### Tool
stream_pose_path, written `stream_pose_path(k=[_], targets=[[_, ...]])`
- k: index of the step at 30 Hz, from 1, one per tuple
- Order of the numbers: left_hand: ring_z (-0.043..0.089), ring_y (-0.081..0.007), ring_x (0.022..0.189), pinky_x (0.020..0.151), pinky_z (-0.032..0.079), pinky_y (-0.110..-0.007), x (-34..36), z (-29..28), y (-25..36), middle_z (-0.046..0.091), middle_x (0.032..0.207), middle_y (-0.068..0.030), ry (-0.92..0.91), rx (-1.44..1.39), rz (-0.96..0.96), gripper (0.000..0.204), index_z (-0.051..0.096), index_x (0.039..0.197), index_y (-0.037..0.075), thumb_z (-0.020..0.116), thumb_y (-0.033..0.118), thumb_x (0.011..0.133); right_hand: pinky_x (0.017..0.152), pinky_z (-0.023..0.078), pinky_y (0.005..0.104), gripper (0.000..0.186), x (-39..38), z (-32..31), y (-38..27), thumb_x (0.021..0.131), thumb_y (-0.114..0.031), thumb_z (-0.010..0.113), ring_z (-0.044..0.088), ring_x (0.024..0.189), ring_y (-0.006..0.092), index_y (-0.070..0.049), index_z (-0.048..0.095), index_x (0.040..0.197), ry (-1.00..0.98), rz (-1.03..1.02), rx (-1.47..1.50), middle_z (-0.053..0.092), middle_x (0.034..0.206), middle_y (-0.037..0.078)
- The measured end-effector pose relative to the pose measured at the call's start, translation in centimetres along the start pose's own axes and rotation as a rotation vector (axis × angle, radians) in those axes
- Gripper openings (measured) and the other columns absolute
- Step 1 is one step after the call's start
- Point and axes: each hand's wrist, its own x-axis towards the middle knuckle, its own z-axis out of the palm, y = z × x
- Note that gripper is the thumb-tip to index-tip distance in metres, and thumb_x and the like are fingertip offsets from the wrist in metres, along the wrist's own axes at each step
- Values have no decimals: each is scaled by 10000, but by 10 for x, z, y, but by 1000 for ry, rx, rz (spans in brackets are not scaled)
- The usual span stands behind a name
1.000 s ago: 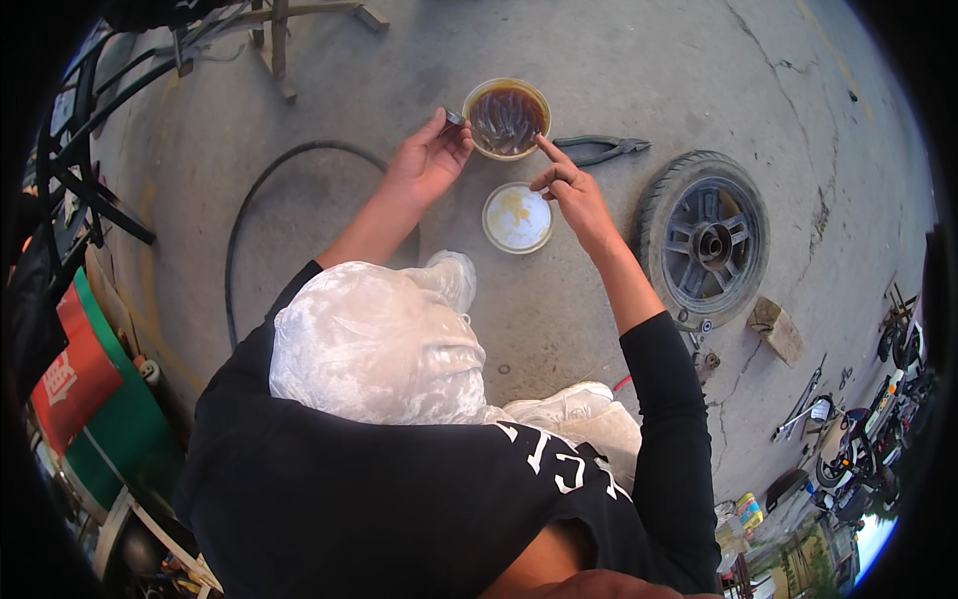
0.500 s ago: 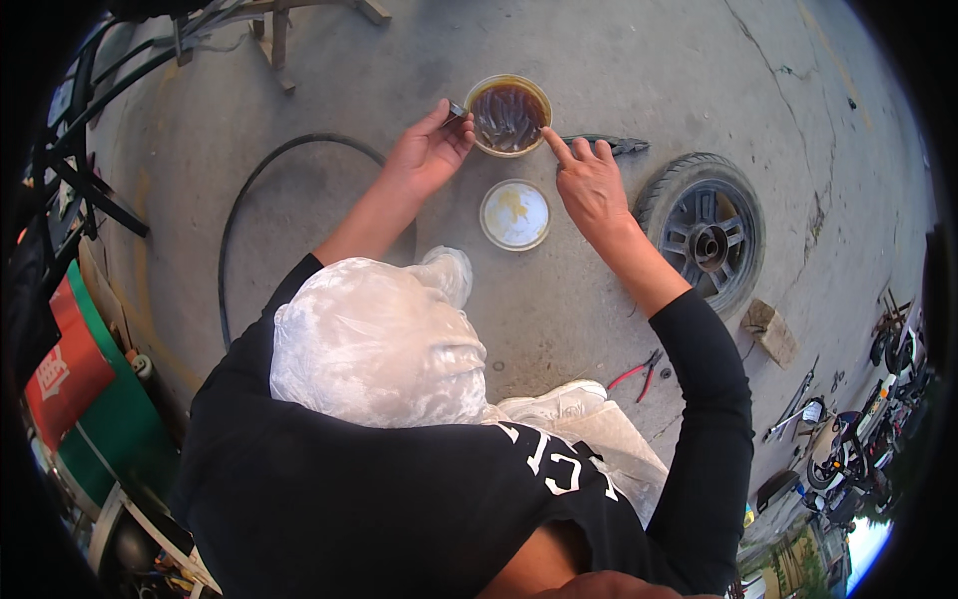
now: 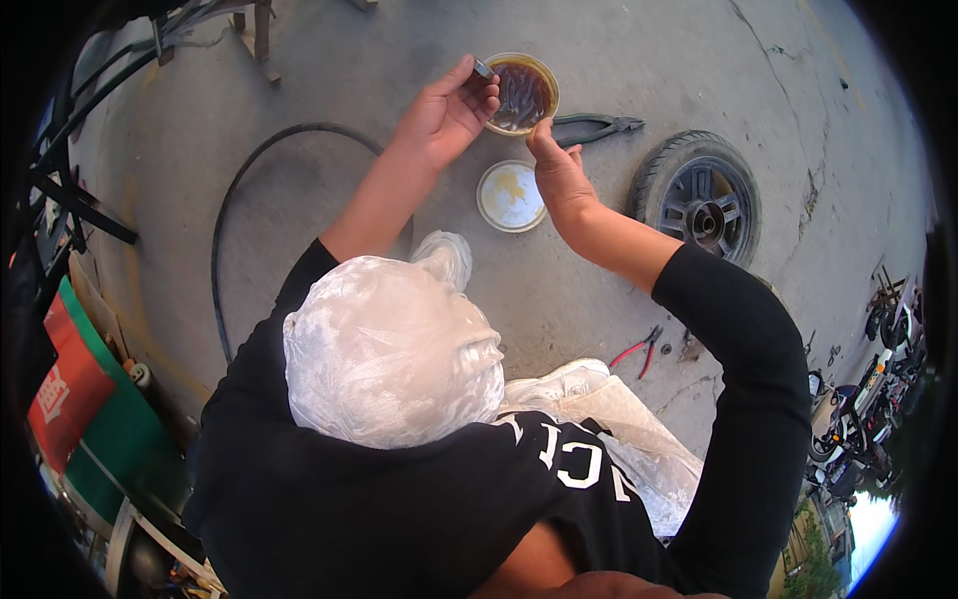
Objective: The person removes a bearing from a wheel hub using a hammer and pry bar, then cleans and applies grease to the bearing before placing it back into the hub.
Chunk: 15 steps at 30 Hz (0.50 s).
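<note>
Over the left rim of a round tub [image 3: 553, 88] of brown grease, my left hand [image 3: 447, 115] holds a small dark metal ring, perhaps a bearing [image 3: 483, 69], between thumb and fingertips. Its other fingers curl loosely. My right hand [image 3: 564, 175] is closed at the near right rim of the tub, a digit resting on the edge and the other fingers bent, partly hidden. The grease [image 3: 521, 95] looks stirred and streaky. Close in front of the tub lies its white lid [image 3: 512, 197], smeared with yellowish grease.
Large dark pliers [image 3: 599, 130] lie right of the tub, beside a wheel with tyre [image 3: 704, 190]. A black hose [image 3: 222, 220] curves on the floor at left. Red-handled pliers [image 3: 639, 349] lie near my shoe [image 3: 564, 381]. My plastic-covered knee [image 3: 394, 349] is in front.
My right hand has turned and moved left, its pointing finger no longer stretched out. The tub has shifted slightly right relative to the lid. The metal ring stays in my left hand.
</note>
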Motion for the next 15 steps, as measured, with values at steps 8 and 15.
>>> stream_pose_path(k=[8,15], targets=[[632,-228,867,774,552,-340,-3,6,-4,647,986,-153,-16,53,-71,210,603,1038,0,663,168,927,988,344,488,213,-40,-20,-72,824,-171,637,511,1160,246,-119,719,1014,-29,-93,803,638,1176,48],[644,-218,858,756,556,-312,-8,6,-5,653,999,-159,-10,289,-129,202,600,1070,4,597,180,973,819,394,400,71,-161,3,-137,774,-72,587,568,956,231,-99,637,817,176,291,1762,596,931,55]])
